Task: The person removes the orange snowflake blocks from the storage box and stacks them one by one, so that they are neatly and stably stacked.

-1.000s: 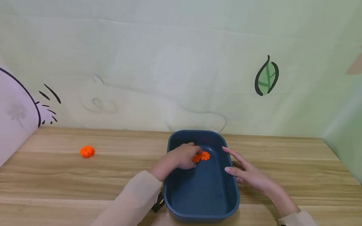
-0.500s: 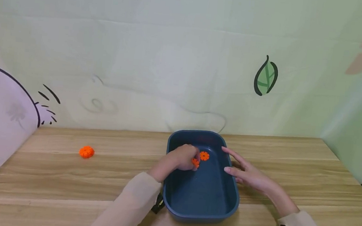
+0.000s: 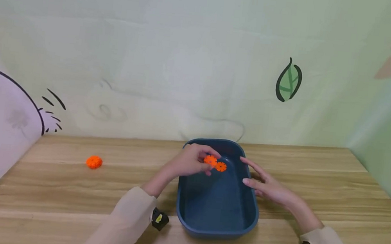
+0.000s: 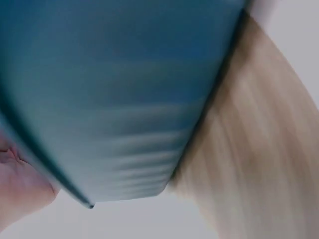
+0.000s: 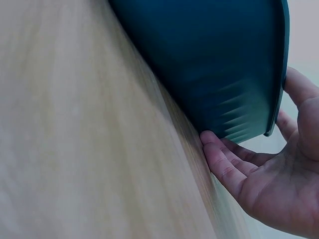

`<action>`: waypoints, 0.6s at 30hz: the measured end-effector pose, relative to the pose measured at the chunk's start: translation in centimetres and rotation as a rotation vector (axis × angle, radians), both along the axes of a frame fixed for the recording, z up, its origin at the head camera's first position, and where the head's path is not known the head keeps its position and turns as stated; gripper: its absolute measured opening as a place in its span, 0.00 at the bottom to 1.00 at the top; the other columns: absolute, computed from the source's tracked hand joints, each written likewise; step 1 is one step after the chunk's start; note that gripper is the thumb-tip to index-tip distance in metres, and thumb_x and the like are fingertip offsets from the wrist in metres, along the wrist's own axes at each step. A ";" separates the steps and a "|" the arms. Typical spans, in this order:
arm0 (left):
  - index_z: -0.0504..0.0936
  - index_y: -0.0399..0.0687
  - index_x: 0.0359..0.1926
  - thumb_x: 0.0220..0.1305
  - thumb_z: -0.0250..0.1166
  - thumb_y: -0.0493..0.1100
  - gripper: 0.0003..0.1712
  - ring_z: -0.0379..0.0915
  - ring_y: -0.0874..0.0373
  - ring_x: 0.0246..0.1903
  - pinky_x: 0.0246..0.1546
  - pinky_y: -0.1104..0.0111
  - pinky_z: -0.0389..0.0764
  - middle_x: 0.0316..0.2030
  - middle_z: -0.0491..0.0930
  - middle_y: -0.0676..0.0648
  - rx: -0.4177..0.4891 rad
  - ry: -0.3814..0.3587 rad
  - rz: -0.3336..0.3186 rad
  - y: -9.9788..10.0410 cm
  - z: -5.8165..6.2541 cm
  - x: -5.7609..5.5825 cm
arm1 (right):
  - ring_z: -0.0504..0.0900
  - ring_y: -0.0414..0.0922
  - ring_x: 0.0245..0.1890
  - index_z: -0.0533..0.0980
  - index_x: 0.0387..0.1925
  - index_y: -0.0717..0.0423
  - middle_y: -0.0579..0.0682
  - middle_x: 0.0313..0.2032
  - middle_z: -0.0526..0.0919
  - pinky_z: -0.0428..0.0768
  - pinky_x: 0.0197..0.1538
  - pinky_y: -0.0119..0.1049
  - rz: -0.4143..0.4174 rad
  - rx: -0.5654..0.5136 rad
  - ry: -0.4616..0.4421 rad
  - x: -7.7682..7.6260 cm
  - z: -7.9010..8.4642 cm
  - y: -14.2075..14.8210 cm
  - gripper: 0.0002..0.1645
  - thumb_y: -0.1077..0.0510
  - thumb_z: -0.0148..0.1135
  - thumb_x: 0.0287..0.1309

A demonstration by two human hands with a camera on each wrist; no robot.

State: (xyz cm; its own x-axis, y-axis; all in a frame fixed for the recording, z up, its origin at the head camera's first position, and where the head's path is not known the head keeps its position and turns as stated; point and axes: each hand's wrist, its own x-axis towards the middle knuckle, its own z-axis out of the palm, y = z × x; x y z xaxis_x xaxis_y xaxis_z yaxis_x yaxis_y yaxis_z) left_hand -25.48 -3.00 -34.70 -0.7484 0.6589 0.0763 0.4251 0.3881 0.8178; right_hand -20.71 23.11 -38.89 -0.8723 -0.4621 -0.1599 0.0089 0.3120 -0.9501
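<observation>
My left hand (image 3: 191, 161) is over the left side of a deep blue plastic bin (image 3: 216, 214) in the head view. Thumb and fingers pinch an orange notched plastic disc (image 3: 210, 160). Just right of it, a second orange notched disc (image 3: 221, 167) lies in the bin. At the bin's right side, my right hand (image 3: 274, 188) rests with thumb and index finger over the rim. The right wrist view has its other fingers (image 5: 227, 169) loosely extended against the outer wall. The left wrist view shows mostly the bin's outer wall (image 4: 114, 89), with the disc hidden.
A clump of orange discs (image 3: 94, 162) sits on the wooden table (image 3: 51, 190), well left of the bin. A printed cloth wall (image 3: 171, 76) rises behind the table's far edge. Each wrist wears a small black camera.
My left hand has risen from low in the bin and shifted slightly left, bringing one orange disc up in its pinch. The right hand and the bin keep their places.
</observation>
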 end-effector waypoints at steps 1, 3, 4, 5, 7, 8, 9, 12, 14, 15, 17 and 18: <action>0.76 0.37 0.49 0.56 0.61 0.31 0.18 0.80 0.47 0.29 0.26 0.73 0.76 0.31 0.82 0.38 0.012 -0.025 0.009 -0.3 0.2 0.0 | 0.53 0.67 0.63 0.44 0.70 0.39 0.61 0.69 0.37 0.67 0.55 0.56 -0.004 0.003 0.001 0.0 0.0 0.0 0.39 0.49 0.51 0.63; 0.76 0.37 0.50 0.54 0.63 0.31 0.19 0.80 0.47 0.30 0.27 0.72 0.77 0.30 0.82 0.41 0.022 -0.060 0.030 -1.0 0.6 0.2 | 0.53 0.66 0.63 0.45 0.70 0.39 0.61 0.69 0.37 0.68 0.55 0.56 -0.005 0.002 0.003 0.0 0.1 0.1 0.39 0.49 0.51 0.63; 0.77 0.38 0.50 0.54 0.64 0.31 0.20 0.79 0.48 0.30 0.27 0.71 0.76 0.30 0.82 0.42 0.020 -0.074 0.047 -1.4 0.7 0.3 | 0.53 0.66 0.63 0.45 0.70 0.39 0.61 0.69 0.38 0.68 0.55 0.55 -0.005 0.004 0.004 0.0 0.1 0.1 0.39 0.49 0.51 0.63; 0.77 0.38 0.50 0.53 0.65 0.32 0.21 0.79 0.49 0.29 0.28 0.71 0.77 0.31 0.82 0.44 0.016 -0.081 0.065 -1.7 0.9 0.4 | 0.53 0.66 0.63 0.45 0.70 0.39 0.61 0.69 0.38 0.68 0.55 0.55 -0.004 0.002 0.003 0.0 0.1 0.1 0.39 0.49 0.51 0.63; 0.78 0.40 0.50 0.51 0.67 0.33 0.22 0.78 0.52 0.28 0.30 0.69 0.79 0.33 0.82 0.45 0.014 -0.092 0.095 -2.4 1.2 0.6 | 0.54 0.66 0.63 0.45 0.70 0.39 0.61 0.69 0.37 0.68 0.55 0.55 -0.003 -0.001 0.000 0.0 0.1 0.2 0.39 0.49 0.51 0.63; 0.78 0.41 0.50 0.50 0.68 0.34 0.23 0.77 0.52 0.27 0.29 0.69 0.78 0.34 0.81 0.45 0.009 -0.093 0.110 -2.7 1.3 0.7 | 0.54 0.66 0.63 0.45 0.70 0.40 0.62 0.69 0.37 0.68 0.55 0.55 -0.001 -0.005 0.003 0.0 0.1 0.2 0.39 0.49 0.51 0.63; 0.78 0.42 0.50 0.50 0.68 0.34 0.23 0.76 0.53 0.27 0.29 0.68 0.78 0.35 0.81 0.45 0.003 -0.093 0.127 -2.9 1.4 0.8 | 0.54 0.67 0.63 0.44 0.70 0.40 0.62 0.69 0.37 0.68 0.55 0.55 0.002 -0.009 0.005 0.0 0.1 0.2 0.39 0.50 0.51 0.63; 0.78 0.45 0.51 0.49 0.69 0.36 0.24 0.76 0.54 0.29 0.31 0.67 0.79 0.41 0.80 0.45 -0.010 -0.083 0.169 -3.8 1.5 1.0 | 0.54 0.66 0.63 0.44 0.70 0.40 0.62 0.69 0.37 0.67 0.56 0.56 0.005 -0.023 0.001 -0.1 0.0 0.2 0.39 0.50 0.51 0.63; 0.79 0.46 0.51 0.49 0.69 0.36 0.24 0.75 0.54 0.33 0.34 0.67 0.78 0.45 0.78 0.46 -0.023 -0.075 0.200 -4.4 1.5 1.0 | 0.54 0.66 0.63 0.44 0.70 0.40 0.62 0.69 0.37 0.67 0.56 0.56 0.004 -0.028 -0.001 -0.2 -0.1 0.3 0.39 0.50 0.51 0.64; 0.79 0.47 0.51 0.49 0.69 0.36 0.24 0.75 0.54 0.35 0.35 0.66 0.78 0.47 0.77 0.46 -0.023 -0.073 0.211 -4.7 1.5 1.0 | 0.54 0.66 0.63 0.44 0.70 0.39 0.62 0.69 0.37 0.67 0.56 0.55 0.002 -0.027 -0.003 -0.2 -0.1 0.3 0.39 0.50 0.51 0.64; 0.78 0.47 0.51 0.49 0.69 0.36 0.24 0.74 0.53 0.40 0.38 0.65 0.78 0.50 0.76 0.46 -0.023 -0.081 0.228 -5.3 1.5 1.1 | 0.54 0.65 0.63 0.44 0.70 0.39 0.61 0.69 0.37 0.67 0.56 0.55 0.000 -0.023 -0.006 -0.2 -0.1 0.2 0.39 0.50 0.51 0.63; 0.78 0.47 0.51 0.49 0.68 0.36 0.24 0.73 0.52 0.41 0.40 0.64 0.78 0.51 0.76 0.46 -0.020 -0.086 0.234 -5.7 1.5 1.1 | 0.54 0.66 0.63 0.44 0.70 0.39 0.61 0.69 0.37 0.67 0.56 0.55 0.001 -0.023 -0.005 -0.2 -0.1 0.2 0.39 0.50 0.51 0.63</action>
State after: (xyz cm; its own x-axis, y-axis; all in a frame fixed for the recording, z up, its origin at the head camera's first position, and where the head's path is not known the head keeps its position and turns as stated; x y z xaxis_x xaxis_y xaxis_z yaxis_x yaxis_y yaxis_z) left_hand -24.35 -8.69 -33.24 -0.8840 0.4675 -0.0056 0.2508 0.4842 0.8382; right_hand -20.89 23.33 -38.97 -0.8710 -0.4666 -0.1535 0.0130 0.2905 -0.9568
